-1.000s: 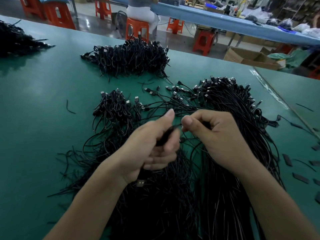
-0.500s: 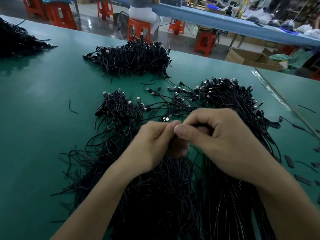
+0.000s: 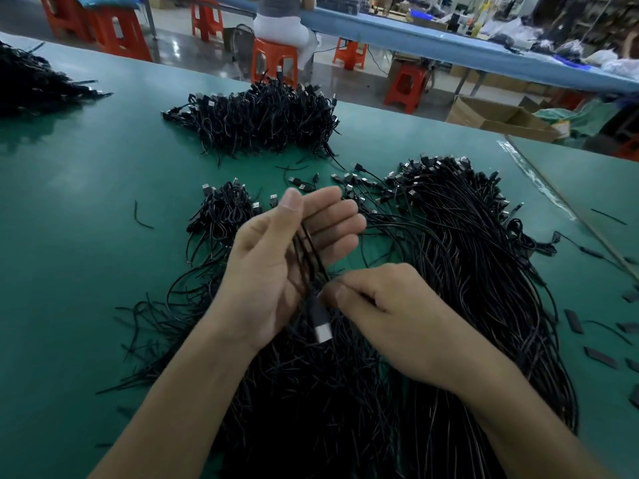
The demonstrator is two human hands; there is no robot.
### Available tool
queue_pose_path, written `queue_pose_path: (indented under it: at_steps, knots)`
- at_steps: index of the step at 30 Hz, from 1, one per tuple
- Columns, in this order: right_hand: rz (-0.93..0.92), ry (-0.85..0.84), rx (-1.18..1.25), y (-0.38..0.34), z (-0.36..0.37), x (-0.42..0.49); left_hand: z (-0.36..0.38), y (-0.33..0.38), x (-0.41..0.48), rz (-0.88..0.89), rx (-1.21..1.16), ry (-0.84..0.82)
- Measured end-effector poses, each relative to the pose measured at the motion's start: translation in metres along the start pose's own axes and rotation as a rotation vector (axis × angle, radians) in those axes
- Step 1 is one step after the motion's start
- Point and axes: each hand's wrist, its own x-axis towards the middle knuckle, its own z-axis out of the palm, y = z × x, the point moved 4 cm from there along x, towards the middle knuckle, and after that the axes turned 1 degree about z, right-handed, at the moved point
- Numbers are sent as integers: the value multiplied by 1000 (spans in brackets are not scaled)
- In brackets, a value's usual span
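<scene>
My left hand (image 3: 273, 271) is held palm up over the green table (image 3: 86, 236), fingers straight. A folded black USB cable (image 3: 309, 250) lies along its palm. The cable's plug (image 3: 322, 328) hangs at the heel of that hand. My right hand (image 3: 390, 316) is just right of the plug, fingers curled, pinching the cable's strands. Beneath and right of both hands spreads a large heap of loose black cables (image 3: 466, 254).
A small pile of coiled cables (image 3: 221, 212) lies left of my left hand, a bigger pile (image 3: 262, 122) farther back, another (image 3: 31, 84) at far left. Flat black strips (image 3: 600, 356) dot the right edge. Beyond the table are a cardboard box (image 3: 498, 115) and a seated person (image 3: 276, 29).
My left hand has opened flat, with the cable now lying across its palm. My right hand has dropped toward me, to the plug end of the cable.
</scene>
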Motion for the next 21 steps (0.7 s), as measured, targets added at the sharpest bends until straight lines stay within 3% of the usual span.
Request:
queue_pose_path:
  at_steps: [3,7,8,10,14,18,21]
  knots:
    - [-26,-51,-41,-3,-3,-7,-6,2,0,189,538,96]
    - [-80,39,37,-4,-23,-6,4,-2,-6,36,1003,-117]
    - [-90,75,72,-4,-29,-5,7,-6,-8,-51,1006,-146]
    - [-106,128,187,-2,-39,-2,14,-12,-13,-232,795,-171]
    - [-156,193,411,3,-48,-1,21,-7,-15,-281,600,-226]
    - [-187,36,585,3,-40,-1,19,-4,-17,-316,381,-352]
    - [-209,-21,542,1,-38,-1,17,-5,-17,-374,276,-407]
